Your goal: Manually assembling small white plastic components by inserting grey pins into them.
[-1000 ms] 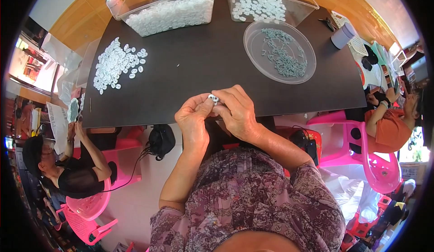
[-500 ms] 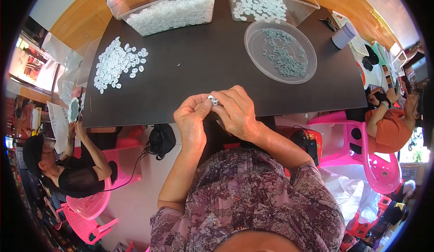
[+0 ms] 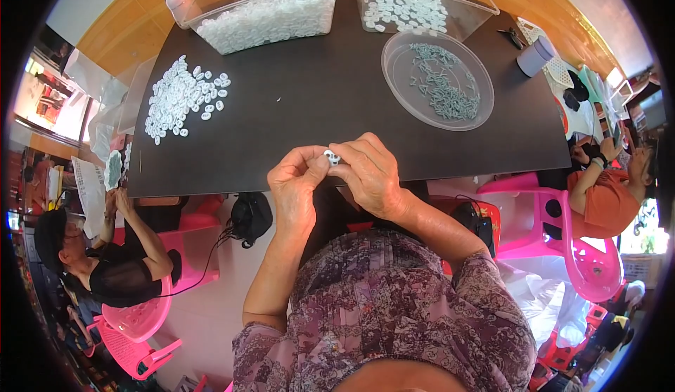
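Note:
Between my fingertips, over the near edge of the dark table (image 3: pixel 281 139), sits a small white oval plastic piece (image 3: pixel 332 158) with dark holes. My left hand (image 3: pixel 295 184) pinches it from the left with thumb and forefinger. From the right, my right hand (image 3: pixel 369 177) closes on the same piece; whether it also holds a smaller part is hidden. A pile of like white oval pieces (image 3: pixel 176 97) lies on the table at left. At right a round clear tray (image 3: pixel 397 97) holds many small grey-green pin-like parts (image 3: pixel 450 97).
Two clear bins, one at back left (image 3: pixel 264 30) and one at back right (image 3: pixel 457 19), hold white pieces. A lidded cup (image 3: pixel 534 56), black pliers (image 3: pixel 511 37) and a pink bottle (image 3: pixel 181 5) stand or lie near them. Seated people work at left (image 3: pixel 105 258) and right (image 3: pixel 608 195).
The white piece has turned slightly between my fingers, so its dark holes show more plainly. My left hand has shifted a little left. The rest looks the same.

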Tool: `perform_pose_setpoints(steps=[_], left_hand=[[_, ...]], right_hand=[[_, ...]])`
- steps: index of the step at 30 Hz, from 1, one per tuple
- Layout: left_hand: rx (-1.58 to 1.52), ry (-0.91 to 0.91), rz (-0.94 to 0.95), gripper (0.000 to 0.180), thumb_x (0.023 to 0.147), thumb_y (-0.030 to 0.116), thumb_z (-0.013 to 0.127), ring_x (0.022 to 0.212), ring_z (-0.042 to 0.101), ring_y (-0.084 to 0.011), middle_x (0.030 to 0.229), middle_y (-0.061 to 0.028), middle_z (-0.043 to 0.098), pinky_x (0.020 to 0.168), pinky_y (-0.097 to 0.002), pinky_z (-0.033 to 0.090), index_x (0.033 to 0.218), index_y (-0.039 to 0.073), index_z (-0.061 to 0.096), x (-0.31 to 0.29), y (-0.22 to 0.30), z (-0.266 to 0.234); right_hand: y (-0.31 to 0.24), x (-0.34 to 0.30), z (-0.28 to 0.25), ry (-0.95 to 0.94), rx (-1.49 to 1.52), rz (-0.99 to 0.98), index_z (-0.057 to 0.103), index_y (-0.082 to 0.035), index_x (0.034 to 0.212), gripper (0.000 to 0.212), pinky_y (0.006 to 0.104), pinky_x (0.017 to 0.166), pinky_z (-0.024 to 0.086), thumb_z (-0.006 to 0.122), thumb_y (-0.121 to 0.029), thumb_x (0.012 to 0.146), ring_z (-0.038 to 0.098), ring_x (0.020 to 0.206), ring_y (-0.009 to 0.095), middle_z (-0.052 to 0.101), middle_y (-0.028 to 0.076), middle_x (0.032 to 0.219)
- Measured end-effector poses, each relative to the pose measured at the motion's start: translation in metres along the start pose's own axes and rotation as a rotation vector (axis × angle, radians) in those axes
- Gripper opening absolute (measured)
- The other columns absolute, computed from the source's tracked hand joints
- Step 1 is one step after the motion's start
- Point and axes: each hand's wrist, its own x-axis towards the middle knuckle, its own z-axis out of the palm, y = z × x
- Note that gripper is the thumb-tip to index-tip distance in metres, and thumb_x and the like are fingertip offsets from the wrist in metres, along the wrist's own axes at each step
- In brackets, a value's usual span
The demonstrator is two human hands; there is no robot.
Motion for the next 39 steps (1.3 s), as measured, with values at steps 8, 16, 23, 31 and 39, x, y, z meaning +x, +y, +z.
perform_pose_setpoints(steps=[8,16,23,31,39], left_hand=[[-0.079,-0.031,0.142,0.022,0.082,0.000,0.063,0.079,0.057,-0.0097,0.087,-0.0045,0.063,0.075,-0.0225,0.047,0.103,-0.005,0.063,-0.004,-0.003,0.000],[-0.115,-0.004,0.184,0.020,0.083,0.002,0.063,0.081,0.058,-0.0112,0.089,-0.0055,0.063,0.077,-0.0234,0.047,0.102,-0.005,0.063,-0.009,-0.005,0.001],[-0.072,0.023,0.313,0.021,0.085,0.008,0.063,0.083,0.055,-0.0100,0.088,-0.0033,0.060,0.077,-0.0227,0.045,0.103,-0.004,0.063,-0.014,-0.009,0.004],[-0.107,0.061,0.366,0.021,0.087,0.013,0.062,0.084,0.056,-0.0102,0.094,-0.0066,0.063,0.078,-0.0230,0.044,0.100,-0.004,0.063,-0.016,-0.017,0.006],[-0.136,0.108,0.388,0.020,0.087,0.016,0.062,0.083,0.055,-0.0099,0.090,-0.0046,0.061,0.077,-0.0237,0.044,0.095,-0.002,0.062,-0.015,-0.021,0.007]], right_hand=[[-0.007,0.004,-0.004,-0.059,0.102,0.166,0.062,0.001,0.097,0.033,0.0300,0.060,0.044,0.073,-0.002,0.066,0.055,0.067,0.020,0.063,0.007,0.081],[-0.010,0.006,-0.004,-0.032,0.128,0.173,0.063,-0.001,0.091,0.025,0.0295,0.060,0.043,0.072,-0.006,0.069,0.055,0.066,0.019,0.063,0.006,0.080],[-0.012,0.007,-0.001,-0.006,0.123,0.114,0.064,0.000,0.092,0.026,0.0302,0.060,0.044,0.072,-0.007,0.069,0.056,0.068,0.021,0.063,0.007,0.081],[-0.013,0.006,0.001,0.006,0.091,0.063,0.063,0.002,0.091,0.025,0.0297,0.059,0.045,0.071,-0.007,0.069,0.056,0.067,0.021,0.064,0.008,0.081],[-0.013,0.004,0.008,0.032,0.095,0.040,0.062,0.002,0.093,0.025,0.0296,0.058,0.045,0.070,-0.003,0.070,0.056,0.067,0.021,0.063,0.009,0.080]])
